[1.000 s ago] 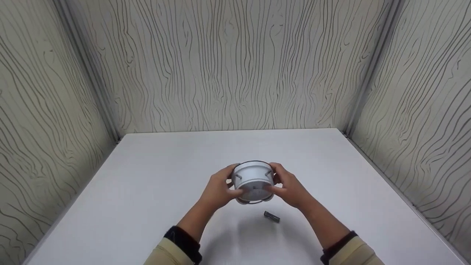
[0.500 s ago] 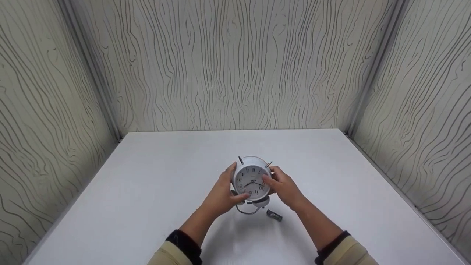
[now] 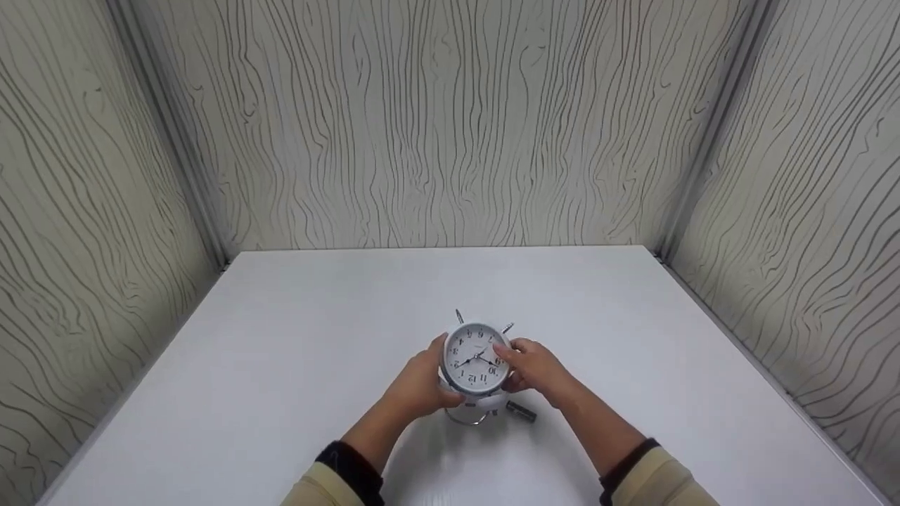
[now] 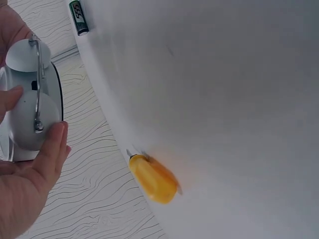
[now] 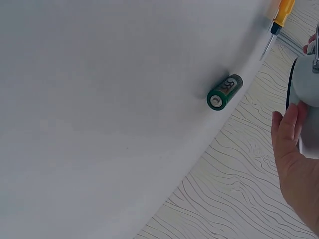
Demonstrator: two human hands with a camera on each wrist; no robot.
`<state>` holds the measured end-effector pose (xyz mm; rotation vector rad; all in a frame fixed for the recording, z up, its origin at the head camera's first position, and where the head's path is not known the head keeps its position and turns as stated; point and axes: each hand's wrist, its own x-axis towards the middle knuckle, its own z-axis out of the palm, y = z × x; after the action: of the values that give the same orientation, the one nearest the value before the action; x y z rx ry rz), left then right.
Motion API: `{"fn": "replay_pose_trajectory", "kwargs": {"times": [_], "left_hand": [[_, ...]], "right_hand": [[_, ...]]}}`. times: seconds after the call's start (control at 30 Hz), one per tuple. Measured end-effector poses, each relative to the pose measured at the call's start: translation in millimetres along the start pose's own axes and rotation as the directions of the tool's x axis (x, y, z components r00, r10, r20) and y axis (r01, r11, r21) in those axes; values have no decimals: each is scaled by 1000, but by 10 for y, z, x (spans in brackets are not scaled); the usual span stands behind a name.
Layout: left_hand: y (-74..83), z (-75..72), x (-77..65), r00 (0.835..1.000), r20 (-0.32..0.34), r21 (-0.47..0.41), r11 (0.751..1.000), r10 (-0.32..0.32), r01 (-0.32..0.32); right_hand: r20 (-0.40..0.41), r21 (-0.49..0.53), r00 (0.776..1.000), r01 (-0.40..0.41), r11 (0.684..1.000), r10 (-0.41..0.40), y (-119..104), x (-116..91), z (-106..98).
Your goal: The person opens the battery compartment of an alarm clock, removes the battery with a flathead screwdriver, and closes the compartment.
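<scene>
Between both hands is a white twin-bell alarm clock (image 3: 470,344), upside down, its dial turned up toward the head camera. Its two metal feet point away; the bells and wire handle are at the near end. My left hand (image 3: 420,383) grips the clock's left side, thumb low by the bells. On the right side, my right hand (image 3: 536,365) holds it with the thumb over the dial's edge. The clock's back is hidden. Just right of the bells, a green battery (image 3: 521,411) lies on the table, seen closer in the right wrist view.
A screwdriver with a yellow handle (image 4: 153,180) lies on the white table (image 3: 316,309) in both wrist views; the head view does not show it. Wood-grain panels (image 3: 436,126) enclose the table at the back and both sides.
The clock has tipped from showing its side and feet to showing its dial fully. Both hands have lowered it slightly toward the near edge. The battery stays put.
</scene>
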<state>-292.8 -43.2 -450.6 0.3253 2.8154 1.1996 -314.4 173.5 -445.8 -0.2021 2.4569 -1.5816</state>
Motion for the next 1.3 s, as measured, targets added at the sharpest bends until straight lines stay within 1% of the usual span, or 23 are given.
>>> {"fn": "replay_pose_trajectory", "kwargs": {"times": [0.13, 0.27, 0.4, 0.57, 0.67, 0.8, 0.9, 1.0, 1.2, 1.3], "left_hand": [[-42, 6, -11, 1000, 21, 26, 1000, -16, 15], [-70, 25, -4, 999, 30, 37, 999, -13, 12], [-88, 49, 2, 999, 31, 37, 999, -11, 10], [-109, 71, -2, 998, 38, 36, 999, -40, 39], [-117, 79, -1, 998, 54, 35, 999, -39, 37], [-120, 96, -10, 996, 86, 7, 999, -40, 40], [-120, 113, -11, 994, 95, -13, 998, -54, 55], [-121, 122, 6, 993, 98, -9, 997, -69, 70], [-118, 131, 43, 985, 116, -3, 992, -127, 129], [-119, 135, 53, 983, 122, -2, 990, -140, 142]], "right_hand": [[32, -49, 999, -17, 999, 18, 26, 27, 27], [40, -57, 999, -31, 998, 33, 36, 41, 57], [21, -89, 999, -36, 995, 39, 15, 50, 91], [14, -140, 999, -48, 989, 51, -8, 56, 144], [-1, -167, 998, -62, 984, 63, -1, 59, 172], [-24, -200, 995, -95, 975, 92, 29, 63, 196], [-27, -216, 994, -112, 970, 108, 49, 71, 202], [-26, -233, 993, -118, 965, 115, 56, 86, 197], [-12, -278, 991, -129, 952, 131, 59, 134, 182], [-4, -295, 991, -131, 947, 136, 68, 147, 180]]}}
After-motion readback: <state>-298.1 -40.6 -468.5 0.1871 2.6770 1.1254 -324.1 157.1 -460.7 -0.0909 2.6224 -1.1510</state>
